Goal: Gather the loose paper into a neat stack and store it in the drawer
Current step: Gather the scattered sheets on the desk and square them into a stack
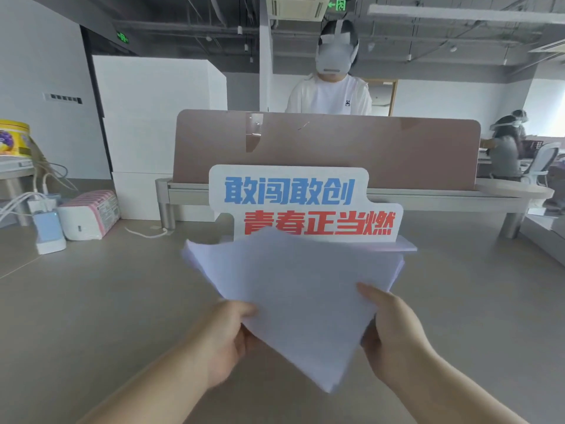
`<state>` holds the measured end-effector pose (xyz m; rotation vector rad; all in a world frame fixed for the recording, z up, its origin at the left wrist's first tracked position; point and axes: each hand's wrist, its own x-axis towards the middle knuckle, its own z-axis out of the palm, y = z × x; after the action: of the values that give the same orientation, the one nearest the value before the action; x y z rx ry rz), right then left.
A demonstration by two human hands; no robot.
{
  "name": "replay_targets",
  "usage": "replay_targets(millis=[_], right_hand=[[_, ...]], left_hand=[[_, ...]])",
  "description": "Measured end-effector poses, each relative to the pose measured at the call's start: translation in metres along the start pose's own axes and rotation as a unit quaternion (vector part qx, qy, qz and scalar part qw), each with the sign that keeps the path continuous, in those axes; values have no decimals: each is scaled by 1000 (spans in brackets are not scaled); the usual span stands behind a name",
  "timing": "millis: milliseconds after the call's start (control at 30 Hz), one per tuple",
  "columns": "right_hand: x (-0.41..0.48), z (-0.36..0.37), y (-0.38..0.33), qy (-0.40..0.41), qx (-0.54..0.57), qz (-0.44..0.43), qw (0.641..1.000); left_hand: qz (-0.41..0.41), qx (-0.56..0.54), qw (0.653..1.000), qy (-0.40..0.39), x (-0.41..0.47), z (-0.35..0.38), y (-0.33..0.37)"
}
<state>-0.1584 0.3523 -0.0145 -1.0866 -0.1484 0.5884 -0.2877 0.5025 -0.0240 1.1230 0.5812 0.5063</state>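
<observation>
left fingers: the left hand is closed on the near-left edge of the paper, thumb on top, the other fingers hidden beneath.
right fingers: the right hand pinches the near-right edge the same way, thumb laid flat along the top sheet.
paper: a sheaf of white sheets, held up off the desk between both hands, one corner pointing down toward the wearer. the edges are fanned and out of line, most plainly along the far side.
behind it: a sign with blue and red lettering stands just past the sheaf, partly covered by it; a few more sheets seem to lie flat at its foot.
drawer: not in view.
step in hand: squaring the stack, by my reading.
doing it well: loosen both grips enough for the sheets to slide, turn a long edge down, tap it on the desk, then tap a short edge.
watch for: a tight pinch locks the skew in; too loose and sheets spill.
</observation>
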Motion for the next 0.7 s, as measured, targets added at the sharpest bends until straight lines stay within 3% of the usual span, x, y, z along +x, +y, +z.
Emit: replay_targets(millis=[100,167,233,300,367,500,600,700], right_hand=[[17,-12,-18,66,-24,51,996],[25,-26,-32,77,-80,129,985],[27,-34,-40,10,-166,209,964],[25,-36,-36,-71,-235,230,942],[21,-30,-25,-115,-318,197,920],[13,-17,-15,-91,-484,-9,871],[7,-13,-24,-105,-420,-117,894],[-1,-9,-33,-114,-327,-187,919]], left_hand=[[-87,40,995,-9,7,-26,14],[-122,109,986,-19,8,-39,19],[-132,159,978,-27,9,-41,22],[-119,190,974,-12,7,-35,23],[-69,239,968,16,6,-29,18],[17,226,973,35,6,-22,16],[87,139,986,14,1,-17,26],[190,87,978,-2,-7,-11,35]])
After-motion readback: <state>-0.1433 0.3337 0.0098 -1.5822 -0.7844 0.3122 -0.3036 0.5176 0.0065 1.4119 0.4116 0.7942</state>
